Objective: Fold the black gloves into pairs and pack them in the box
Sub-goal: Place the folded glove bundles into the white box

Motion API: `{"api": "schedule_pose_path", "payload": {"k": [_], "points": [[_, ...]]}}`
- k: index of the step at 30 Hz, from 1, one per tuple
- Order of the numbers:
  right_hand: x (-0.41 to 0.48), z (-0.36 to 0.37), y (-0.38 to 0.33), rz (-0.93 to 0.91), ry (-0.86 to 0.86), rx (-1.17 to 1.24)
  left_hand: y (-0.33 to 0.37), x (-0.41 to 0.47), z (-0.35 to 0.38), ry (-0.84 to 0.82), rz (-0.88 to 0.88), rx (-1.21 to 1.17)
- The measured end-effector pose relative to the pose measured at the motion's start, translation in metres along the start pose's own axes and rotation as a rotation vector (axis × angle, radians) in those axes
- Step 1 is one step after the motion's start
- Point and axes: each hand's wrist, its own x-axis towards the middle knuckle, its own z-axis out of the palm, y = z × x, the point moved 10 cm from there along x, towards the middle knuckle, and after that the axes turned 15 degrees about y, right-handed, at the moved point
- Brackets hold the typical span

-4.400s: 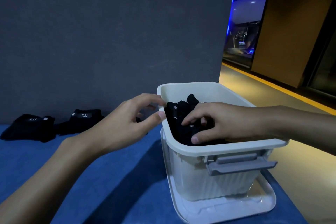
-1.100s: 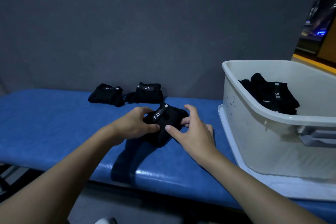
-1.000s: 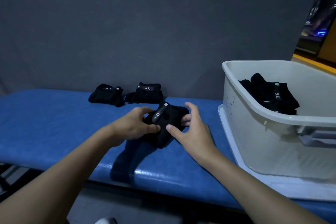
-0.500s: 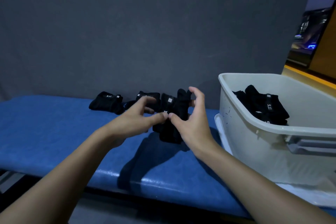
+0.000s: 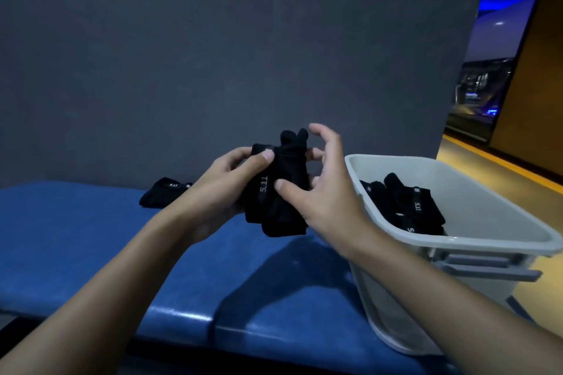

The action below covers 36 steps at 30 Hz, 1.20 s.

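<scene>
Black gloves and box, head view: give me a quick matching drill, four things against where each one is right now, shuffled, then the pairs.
Things:
1. held gloves
2. packed gloves
3. loose gloves
4. box

Places:
A. lying on the blue bench by the grey wall
B. standing at the right end of the bench
C. lifted above the bench, in the grip of the left hand and right hand
D. inside the box

Pairs: 1-C, 2-D, 3-A, 4-B

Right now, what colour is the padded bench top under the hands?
Blue, seen in the head view: the bench top.
</scene>
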Motion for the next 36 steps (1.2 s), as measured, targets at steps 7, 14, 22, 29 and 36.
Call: {"api": "schedule_pose_path", "payload": {"k": [7, 14, 22, 29, 36], "points": [[0.02, -0.032, -0.02, 0.007, -0.003, 0.025, 0.036, 0.004, 0.028, 0.038, 0.091, -0.034], [0.045, -0.089, -0.047, -0.022, -0.062, -0.051, 0.061, 0.019, 0.081, 0.015, 0.178, -0.055], [0.07, -0.164, -0.045, -0.048, -0.095, -0.355, 0.064, 0.024, 0.167, -0.116, 0.203, -0.012], [0.067, -0.198, -0.021, 0.071, -0.16, -0.458, 0.036, 0.029, 0.213, -0.184, 0.142, 0.059], [0.056, -0.217, 0.011, 0.271, -0.206, -0.516, 0.015, 0.035, 0.223, -0.287, 0.186, 0.263]]}}
